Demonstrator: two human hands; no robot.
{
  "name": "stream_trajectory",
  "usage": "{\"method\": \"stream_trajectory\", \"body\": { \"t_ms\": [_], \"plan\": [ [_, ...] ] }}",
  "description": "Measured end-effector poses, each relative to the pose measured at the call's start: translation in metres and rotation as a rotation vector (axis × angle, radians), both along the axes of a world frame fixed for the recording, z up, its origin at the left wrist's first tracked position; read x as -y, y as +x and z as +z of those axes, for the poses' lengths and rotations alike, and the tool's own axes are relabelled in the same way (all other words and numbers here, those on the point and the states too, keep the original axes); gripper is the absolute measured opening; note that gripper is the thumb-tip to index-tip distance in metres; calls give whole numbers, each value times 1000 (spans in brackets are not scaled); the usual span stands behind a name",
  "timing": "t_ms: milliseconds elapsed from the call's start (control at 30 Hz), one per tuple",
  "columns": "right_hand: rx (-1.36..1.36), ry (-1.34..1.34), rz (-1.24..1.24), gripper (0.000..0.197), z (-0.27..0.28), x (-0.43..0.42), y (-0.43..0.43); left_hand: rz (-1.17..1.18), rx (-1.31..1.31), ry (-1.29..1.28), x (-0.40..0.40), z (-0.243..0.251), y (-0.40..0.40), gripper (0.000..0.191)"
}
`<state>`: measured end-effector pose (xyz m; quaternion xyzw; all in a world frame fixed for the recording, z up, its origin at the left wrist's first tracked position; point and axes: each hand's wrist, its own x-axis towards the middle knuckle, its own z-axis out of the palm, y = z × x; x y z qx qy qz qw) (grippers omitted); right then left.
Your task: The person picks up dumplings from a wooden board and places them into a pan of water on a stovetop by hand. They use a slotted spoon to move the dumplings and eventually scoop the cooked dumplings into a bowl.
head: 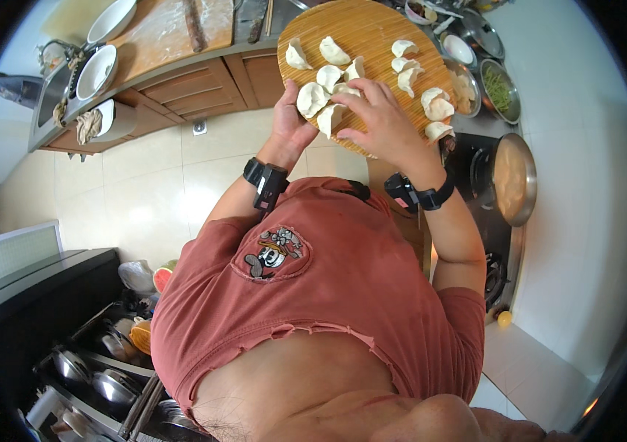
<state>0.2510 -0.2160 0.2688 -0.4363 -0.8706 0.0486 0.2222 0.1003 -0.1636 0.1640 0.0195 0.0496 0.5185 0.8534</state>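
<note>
A round slatted bamboo tray [368, 33] holds several pale folded dumplings, some touching in a cluster near its left and lower edge. My left hand [293, 119] grips the tray's lower left rim, thumb up beside a dumpling [312, 99]. Over the tray, my right hand [377, 113] is spread with its fingertips at a dumpling [345, 90] in the cluster; whether they pinch it is hard to tell. Another dumpling [330, 119] lies just below those fingertips. More dumplings [437, 105] sit along the tray's right side. Both wrists wear black strapped devices.
A steel pan of cloudy liquid [511, 179] stands on the black stove [470, 154] at right. Behind it are a bowl of green vegetable strips [496, 91] and other bowls. A floured board [153, 33] with a rolling pin [194, 27] and white bowls [97, 72] lie on the left counter.
</note>
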Motion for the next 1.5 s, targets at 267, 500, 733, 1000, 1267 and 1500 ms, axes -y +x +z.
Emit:
{"method": "stream_trajectory", "body": {
  "t_ms": [267, 500, 733, 1000, 1267, 1500],
  "plan": [
    [5, 205, 18, 17, -6, -12, -2, -69, -14, 15, -8, 12, 0, 59],
    [-368, 71, -164, 8, 15, 11, 25, -94, -50, 13, -6, 17, 10, 56],
    [-362, -206, -481, 8, 2, 23, 58, -169, -54, 53, -23, 18, 21, 56],
    [-183, -39, -618, 14, -5, 26, 52, -286, 15, 32, -27, 17, 45, 57],
    [-72, 23, -505, 16, -15, 41, 61, -333, -25, 8, -33, 5, 55, 56],
    [-279, 14, -550, 12, -23, 46, 62, -290, -50, 54, -38, 5, 56, 53]
  ]
}}
